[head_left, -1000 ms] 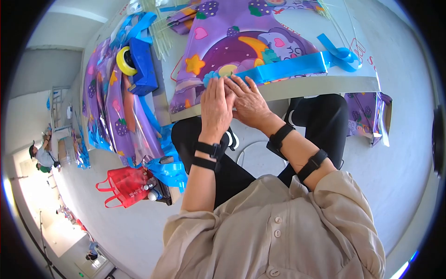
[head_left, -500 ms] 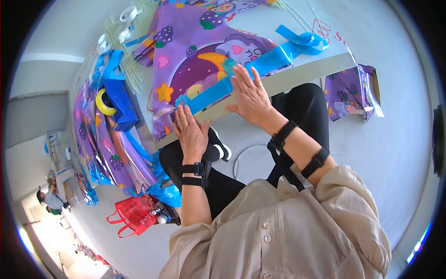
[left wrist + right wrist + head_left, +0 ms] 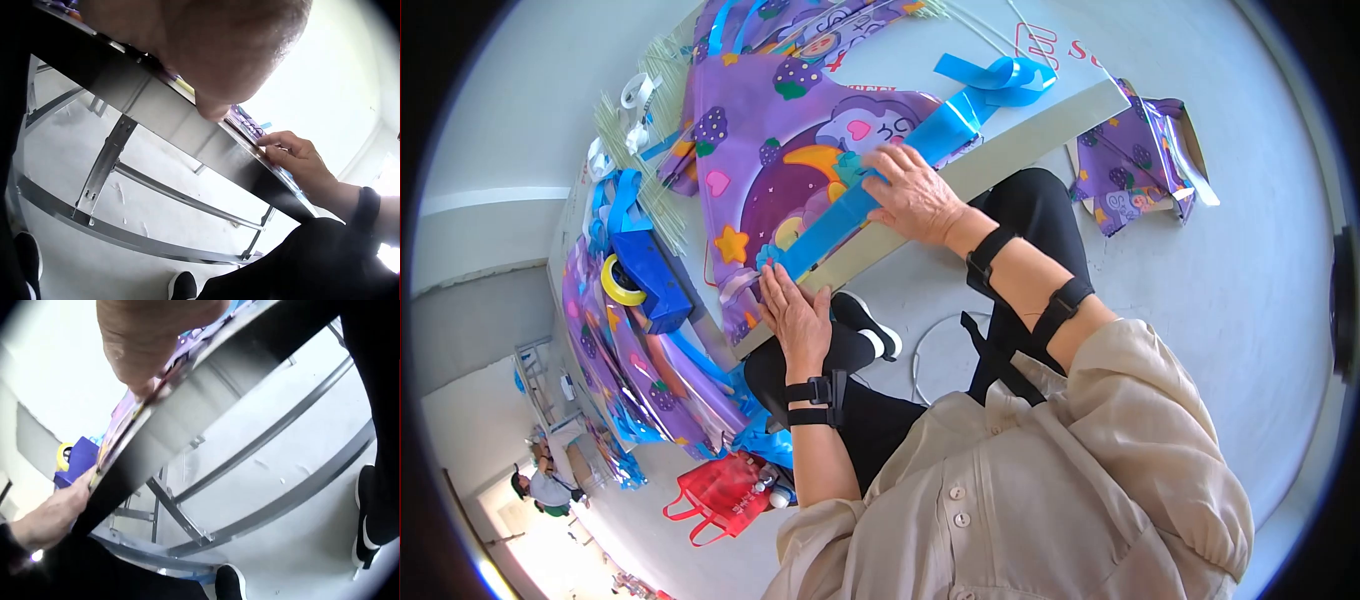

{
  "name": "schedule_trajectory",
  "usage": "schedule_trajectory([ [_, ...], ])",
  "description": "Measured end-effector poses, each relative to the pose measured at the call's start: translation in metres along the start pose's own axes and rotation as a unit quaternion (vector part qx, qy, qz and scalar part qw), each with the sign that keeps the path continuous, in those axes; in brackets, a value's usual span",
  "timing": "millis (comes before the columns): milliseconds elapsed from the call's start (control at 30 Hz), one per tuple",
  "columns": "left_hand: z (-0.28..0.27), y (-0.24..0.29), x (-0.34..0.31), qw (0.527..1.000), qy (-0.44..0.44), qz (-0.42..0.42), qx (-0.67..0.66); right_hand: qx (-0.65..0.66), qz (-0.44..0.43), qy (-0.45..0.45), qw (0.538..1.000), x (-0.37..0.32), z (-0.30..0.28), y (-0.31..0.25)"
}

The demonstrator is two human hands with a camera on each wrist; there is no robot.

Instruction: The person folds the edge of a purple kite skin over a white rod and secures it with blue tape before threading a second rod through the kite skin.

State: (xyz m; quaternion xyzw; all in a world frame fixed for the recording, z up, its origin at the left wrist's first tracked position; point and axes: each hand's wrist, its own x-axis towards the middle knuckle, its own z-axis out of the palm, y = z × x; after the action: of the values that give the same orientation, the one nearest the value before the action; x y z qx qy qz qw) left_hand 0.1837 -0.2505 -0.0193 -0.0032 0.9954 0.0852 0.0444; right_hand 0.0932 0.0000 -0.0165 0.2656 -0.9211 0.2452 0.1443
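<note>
A purple printed sheet (image 3: 745, 160) with stars, berries and a moon lies on the table, a blue strip (image 3: 830, 235) along its near edge. The left hand (image 3: 797, 322) rests with extended fingers on the sheet's near left corner, by the strip's end. Farther right, the right hand (image 3: 915, 200) touches the strip with its fingers bent; whether it pinches the strip cannot be told. Beyond it the strip ends in a loose blue loop (image 3: 1020, 80). In the left wrist view the right hand (image 3: 303, 164) is at the table edge.
A blue tape dispenser (image 3: 656, 280) with a yellow roll stands left, beside hanging purple sheets (image 3: 615, 345). White rolls (image 3: 637, 92) and thin pale strips lie at the back left. A red bag (image 3: 718, 495) is on the floor, an open box (image 3: 1140, 160) at right. Another person stands far left.
The hands, close together a second ago, have moved apart; the right hand has slid along the strip to the right, its fingers now more bent. The view has turned and shifted.
</note>
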Motion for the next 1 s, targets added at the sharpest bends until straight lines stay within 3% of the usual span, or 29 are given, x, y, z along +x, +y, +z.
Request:
schedule_trajectory([
  [67,0.001,-0.002,0.001,1.0,0.0,0.006,0.005,-0.027,-0.001,0.013,1.0,0.008,-0.009,0.013],
  [267,0.002,-0.004,0.0,1.0,0.002,0.011,0.008,-0.032,0.001,-0.115,0.993,0.004,-0.029,0.053],
  [500,0.002,-0.005,0.001,1.0,-0.001,0.011,0.002,0.007,0.042,-0.108,0.993,-0.011,-0.023,0.064],
  [600,0.003,-0.009,0.002,1.0,-0.003,0.018,-0.005,-0.022,-0.016,-0.041,0.999,-0.016,-0.013,0.07],
  [667,0.001,-0.007,0.002,1.0,-0.009,0.012,0.001,-0.143,-0.025,0.025,0.989,-0.018,-0.022,0.052],
  [733,-0.001,-0.003,0.001,1.0,-0.017,0.005,0.006,-0.16,-0.037,-0.008,0.986,-0.018,-0.03,0.032],
  [800,-0.005,-0.005,0.002,1.0,-0.025,0.013,0.004,-0.039,-0.042,-0.031,0.998,-0.023,-0.02,0.022],
  [833,-0.004,-0.007,0.002,0.999,-0.011,0.026,0.018,-0.035,-0.003,-0.068,0.997,-0.027,-0.016,0.024],
  [933,-0.02,-0.007,0.009,0.997,-0.022,0.073,0.01,-0.053,0.079,-0.028,0.995,-0.041,-0.012,0.032],
  [1000,-0.046,0.011,0.017,0.996,-0.037,0.072,0.039,-0.061,0.081,-0.038,0.994,-0.044,-0.01,0.033],
])
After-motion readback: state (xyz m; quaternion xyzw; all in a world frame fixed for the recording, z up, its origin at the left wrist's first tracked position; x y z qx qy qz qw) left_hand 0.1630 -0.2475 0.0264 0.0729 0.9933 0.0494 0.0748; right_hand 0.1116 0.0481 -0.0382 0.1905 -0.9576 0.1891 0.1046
